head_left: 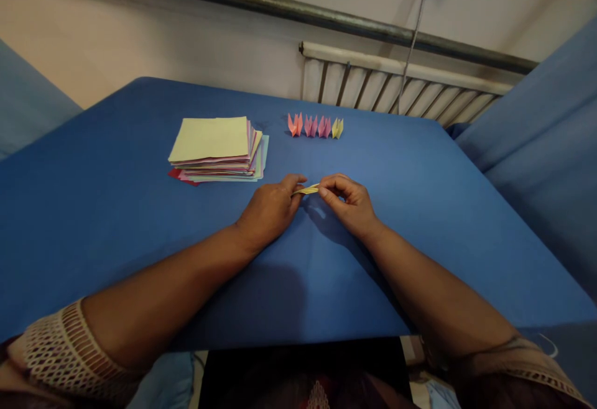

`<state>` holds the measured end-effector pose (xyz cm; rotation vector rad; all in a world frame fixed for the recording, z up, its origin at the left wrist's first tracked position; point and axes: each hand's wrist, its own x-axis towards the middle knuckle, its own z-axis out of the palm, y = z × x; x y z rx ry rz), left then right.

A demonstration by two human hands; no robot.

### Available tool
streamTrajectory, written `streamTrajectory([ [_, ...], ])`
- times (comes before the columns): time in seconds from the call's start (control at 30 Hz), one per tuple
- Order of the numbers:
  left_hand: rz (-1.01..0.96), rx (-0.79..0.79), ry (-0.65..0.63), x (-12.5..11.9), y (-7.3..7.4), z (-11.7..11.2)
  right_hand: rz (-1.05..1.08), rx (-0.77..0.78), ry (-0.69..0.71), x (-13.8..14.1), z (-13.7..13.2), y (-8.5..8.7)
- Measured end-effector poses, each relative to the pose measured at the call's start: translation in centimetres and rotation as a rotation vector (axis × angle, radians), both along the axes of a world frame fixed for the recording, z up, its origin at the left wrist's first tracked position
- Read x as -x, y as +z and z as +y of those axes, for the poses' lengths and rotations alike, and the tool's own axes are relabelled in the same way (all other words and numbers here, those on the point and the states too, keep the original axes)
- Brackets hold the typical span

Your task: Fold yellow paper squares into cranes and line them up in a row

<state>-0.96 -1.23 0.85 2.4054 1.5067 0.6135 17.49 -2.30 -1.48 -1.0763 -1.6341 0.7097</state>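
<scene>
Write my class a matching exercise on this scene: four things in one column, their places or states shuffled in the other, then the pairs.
Things
1. Thick stack of coloured paper sheets
2. Row of four small, folded, coloured paper figures
3. Small folded yellow paper piece
4. White ribbed radiator

Places or states
A. Held between the left hand and the right hand
B. By the pale wall, beyond the blue-covered table
C. Topped by a pale yellow sheet
D. Lined up, with a yellow one at the right end

Pairs: 1-C, 2-D, 3-A, 4-B
</scene>
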Motion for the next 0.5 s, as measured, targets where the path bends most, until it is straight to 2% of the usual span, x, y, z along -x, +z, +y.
streamTrajectory([
  [0.13,0.010,0.008,-0.010,0.07,-0.13,0.03,-0.041,-0.026,0.013,-0.04,-0.01,0.05],
  [0.27,0.061,0.017,-0.077,0.13,-0.34,0.08,-0.079,-0.061,-0.008,-0.21,0.05,0.09],
  [0.5,0.147,0.000,-0.144,0.28,-0.46,0.09,-0.056,0.036,0.001,-0.14,0.20,-0.17],
])
